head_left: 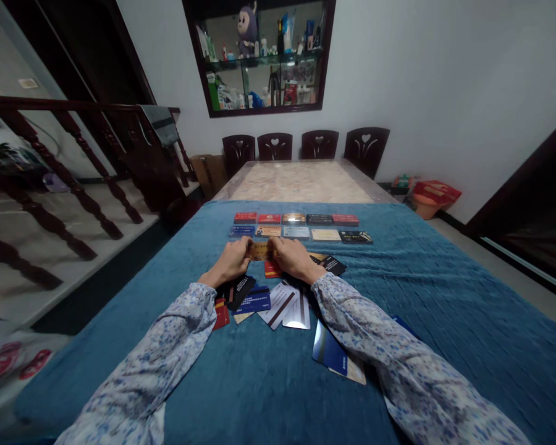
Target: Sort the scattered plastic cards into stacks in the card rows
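Note:
A gold-coloured card is held level between my two hands, just in front of the card rows. My left hand pinches its left end, and my right hand grips the right end. Under and around my wrists lie loose cards: a red one, black ones, a blue one and white ones with a dark stripe. Another blue card overlaps a beige card beside my right forearm. Part of the loose pile is hidden by my hands and sleeves.
Beyond my hands, two rows of card stacks include a red stack and a black stack. A blue cloth covers the near part of the marble-look table. Chairs stand at the far end; a wooden railing is at left.

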`<control>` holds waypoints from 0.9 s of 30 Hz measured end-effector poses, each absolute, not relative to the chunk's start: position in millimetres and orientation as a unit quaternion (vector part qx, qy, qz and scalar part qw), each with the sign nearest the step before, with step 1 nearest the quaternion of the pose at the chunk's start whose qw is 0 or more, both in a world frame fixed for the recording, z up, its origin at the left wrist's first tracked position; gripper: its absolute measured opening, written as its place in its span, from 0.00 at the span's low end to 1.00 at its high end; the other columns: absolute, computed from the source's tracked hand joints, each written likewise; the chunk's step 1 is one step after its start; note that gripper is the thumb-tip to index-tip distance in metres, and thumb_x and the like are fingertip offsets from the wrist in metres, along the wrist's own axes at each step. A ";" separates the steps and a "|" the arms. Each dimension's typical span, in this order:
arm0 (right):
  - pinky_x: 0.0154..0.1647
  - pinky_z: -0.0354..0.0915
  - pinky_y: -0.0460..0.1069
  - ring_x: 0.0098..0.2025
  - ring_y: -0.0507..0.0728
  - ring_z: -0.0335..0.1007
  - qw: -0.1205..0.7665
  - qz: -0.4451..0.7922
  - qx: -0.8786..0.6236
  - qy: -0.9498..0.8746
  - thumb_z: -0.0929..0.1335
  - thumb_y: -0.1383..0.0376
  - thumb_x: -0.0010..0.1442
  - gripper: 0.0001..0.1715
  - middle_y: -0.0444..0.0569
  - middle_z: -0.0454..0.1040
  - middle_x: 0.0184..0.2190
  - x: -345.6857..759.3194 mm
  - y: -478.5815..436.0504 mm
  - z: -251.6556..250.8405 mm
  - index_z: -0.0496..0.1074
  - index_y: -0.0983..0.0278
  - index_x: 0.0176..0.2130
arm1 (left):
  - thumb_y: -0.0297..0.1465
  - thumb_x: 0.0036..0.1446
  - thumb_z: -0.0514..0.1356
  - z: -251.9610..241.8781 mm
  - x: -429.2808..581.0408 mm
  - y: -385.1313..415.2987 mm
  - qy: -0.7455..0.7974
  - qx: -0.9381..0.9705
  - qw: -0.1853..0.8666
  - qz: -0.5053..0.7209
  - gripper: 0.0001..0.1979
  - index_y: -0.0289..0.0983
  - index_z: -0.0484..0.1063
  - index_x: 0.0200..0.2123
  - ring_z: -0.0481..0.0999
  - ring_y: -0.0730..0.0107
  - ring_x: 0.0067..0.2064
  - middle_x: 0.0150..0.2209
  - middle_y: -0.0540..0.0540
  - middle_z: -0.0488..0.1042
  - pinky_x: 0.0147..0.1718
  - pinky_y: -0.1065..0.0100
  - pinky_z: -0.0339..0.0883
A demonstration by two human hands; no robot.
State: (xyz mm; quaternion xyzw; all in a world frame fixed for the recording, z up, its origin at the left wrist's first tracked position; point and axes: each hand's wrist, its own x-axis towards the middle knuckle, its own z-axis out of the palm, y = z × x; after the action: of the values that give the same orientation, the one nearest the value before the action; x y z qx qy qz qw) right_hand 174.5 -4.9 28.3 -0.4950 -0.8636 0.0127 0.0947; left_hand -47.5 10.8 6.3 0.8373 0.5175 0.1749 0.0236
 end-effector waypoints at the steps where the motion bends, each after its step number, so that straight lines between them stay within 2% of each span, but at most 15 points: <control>1: 0.51 0.63 0.52 0.56 0.62 0.73 0.101 0.015 -0.494 -0.863 0.58 0.68 0.70 0.20 0.60 0.76 0.57 174.7 -4.9 28.3 0.65 0.64 0.59 | 0.23 0.54 0.58 6.1 -47.5 11.1 0.516 0.837 0.024 0.179 0.20 0.35 0.65 0.51 0.79 0.54 0.43 0.43 0.40 0.78 0.45 0.57 0.69; 8: 0.52 0.65 0.53 0.58 0.64 0.69 0.121 0.010 -0.485 -0.866 0.62 0.69 0.67 0.27 0.62 0.71 0.59 175.8 -2.1 26.4 0.62 0.66 0.64 | 0.23 0.53 0.59 4.7 -49.7 14.9 0.506 0.837 0.026 0.208 0.22 0.36 0.65 0.52 0.79 0.56 0.42 0.39 0.43 0.78 0.47 0.57 0.69; 12: 0.53 0.64 0.54 0.58 0.64 0.69 0.121 0.008 -0.483 -0.867 0.63 0.68 0.66 0.30 0.63 0.71 0.58 177.3 0.1 25.6 0.61 0.66 0.66 | 0.25 0.54 0.61 5.7 -50.4 14.2 0.499 0.838 0.041 0.216 0.22 0.36 0.65 0.53 0.79 0.55 0.45 0.43 0.41 0.78 0.49 0.56 0.69; 17: 0.55 0.63 0.55 0.58 0.65 0.68 0.114 0.003 -0.479 -0.871 0.63 0.67 0.67 0.30 0.63 0.71 0.58 179.1 0.2 28.0 0.61 0.67 0.66 | 0.26 0.53 0.62 8.3 -49.5 12.1 0.497 0.841 0.036 0.212 0.25 0.36 0.65 0.56 0.77 0.52 0.51 0.50 0.38 0.77 0.54 0.52 0.67; 22: 0.54 0.63 0.56 0.57 0.65 0.68 0.114 -0.010 -0.485 -0.867 0.62 0.67 0.67 0.29 0.63 0.72 0.57 178.9 -0.8 30.1 0.61 0.66 0.66 | 0.26 0.54 0.62 8.3 -48.0 12.2 0.501 0.840 0.022 0.207 0.27 0.35 0.65 0.58 0.76 0.50 0.53 0.52 0.36 0.76 0.54 0.50 0.67; 27: 0.53 0.64 0.56 0.59 0.66 0.65 0.100 -0.032 -0.495 -0.863 0.64 0.66 0.66 0.27 0.61 0.70 0.58 182.1 0.1 33.0 0.65 0.63 0.63 | 0.27 0.55 0.63 9.5 -45.0 11.9 0.500 0.847 0.003 0.184 0.25 0.36 0.68 0.57 0.74 0.47 0.54 0.51 0.35 0.76 0.53 0.48 0.66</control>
State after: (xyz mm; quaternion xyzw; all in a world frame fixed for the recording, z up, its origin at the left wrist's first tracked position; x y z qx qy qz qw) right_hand 182.1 0.1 33.0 -0.4949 -0.8626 -0.0317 0.1003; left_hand -45.0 11.9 9.5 0.8465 0.4997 0.1836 0.0033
